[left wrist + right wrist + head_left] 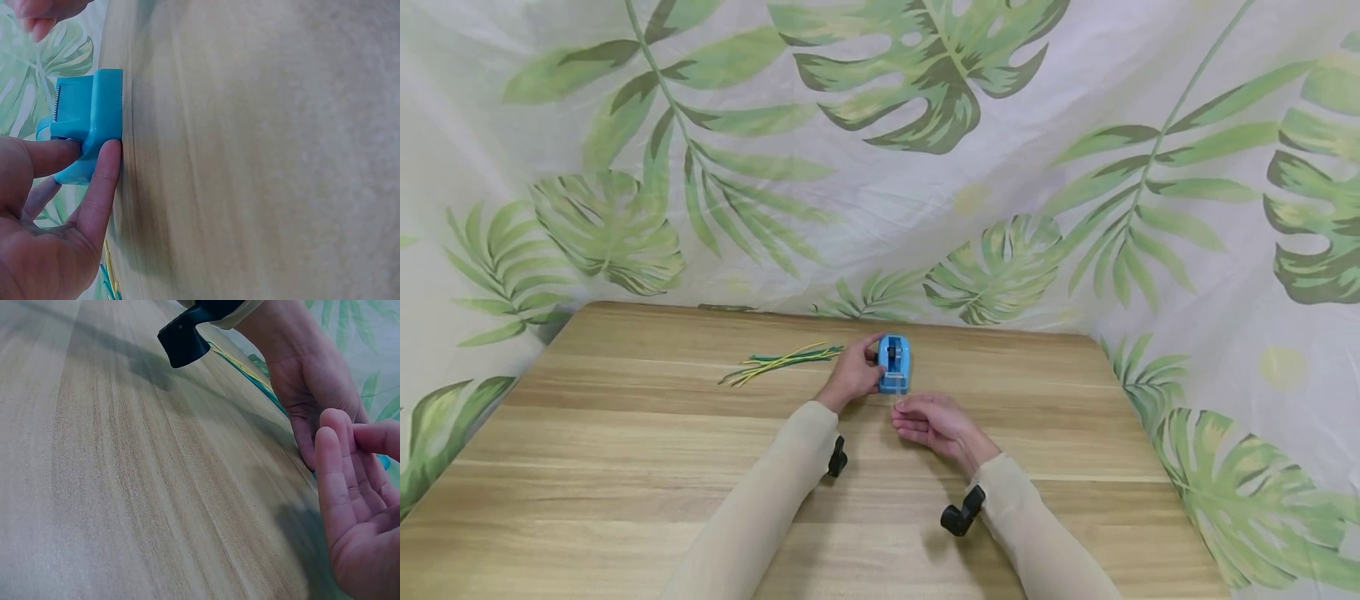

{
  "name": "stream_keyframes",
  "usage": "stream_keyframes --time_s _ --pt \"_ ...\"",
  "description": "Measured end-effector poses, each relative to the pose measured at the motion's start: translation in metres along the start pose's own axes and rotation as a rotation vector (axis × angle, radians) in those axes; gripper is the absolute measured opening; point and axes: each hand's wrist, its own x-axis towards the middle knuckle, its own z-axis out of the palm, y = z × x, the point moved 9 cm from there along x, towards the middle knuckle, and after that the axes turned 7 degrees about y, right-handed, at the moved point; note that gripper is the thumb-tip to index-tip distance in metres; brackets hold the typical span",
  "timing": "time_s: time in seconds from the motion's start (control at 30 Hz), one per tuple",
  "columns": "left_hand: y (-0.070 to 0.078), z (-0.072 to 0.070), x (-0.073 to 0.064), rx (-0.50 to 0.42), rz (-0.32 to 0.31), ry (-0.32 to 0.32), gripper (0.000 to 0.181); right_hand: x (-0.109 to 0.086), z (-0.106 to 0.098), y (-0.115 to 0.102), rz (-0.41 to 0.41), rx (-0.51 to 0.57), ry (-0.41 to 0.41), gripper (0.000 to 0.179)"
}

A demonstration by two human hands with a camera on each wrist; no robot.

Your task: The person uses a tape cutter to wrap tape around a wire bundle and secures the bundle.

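Note:
A blue tape dispenser (904, 363) stands on the wooden table, its serrated cutter visible in the left wrist view. My left hand (853, 372) grips it from the left side, with the thumb on its near part and other fingers along its side. From the dispenser's near end a short clear strip of tape (898, 397) reaches toward my right hand (936, 423). The right thumb and forefinger pinch together at the strip's end, while the other fingers stay loosely bent. In the right wrist view the dispenser is mostly hidden behind the hands.
Several yellow and green thin strands (784, 362) lie in a loose bundle left of the left hand. The wooden table (647, 467) has its back edge close behind the dispenser. A leaf-patterned cloth (880, 192) hangs behind it. Small black mounts sit at both wrists.

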Motion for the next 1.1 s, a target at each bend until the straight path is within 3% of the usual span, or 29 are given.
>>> stream_keyframes --time_s 0.3,0.57,1.1 --pt "-0.003 -0.001 -0.002 0.009 -0.01 -0.002 0.067 -0.004 0.002 0.003 0.008 -0.002 -0.024 0.027" --pt "-0.003 -0.001 -0.003 0.006 -0.003 0.006 0.067 -0.006 0.003 0.004 0.018 -0.002 -0.041 0.009" --pt "0.005 -0.001 -0.003 -0.008 0.013 0.012 0.067 -0.014 0.007 -0.002 0.005 -0.01 -0.079 0.01"
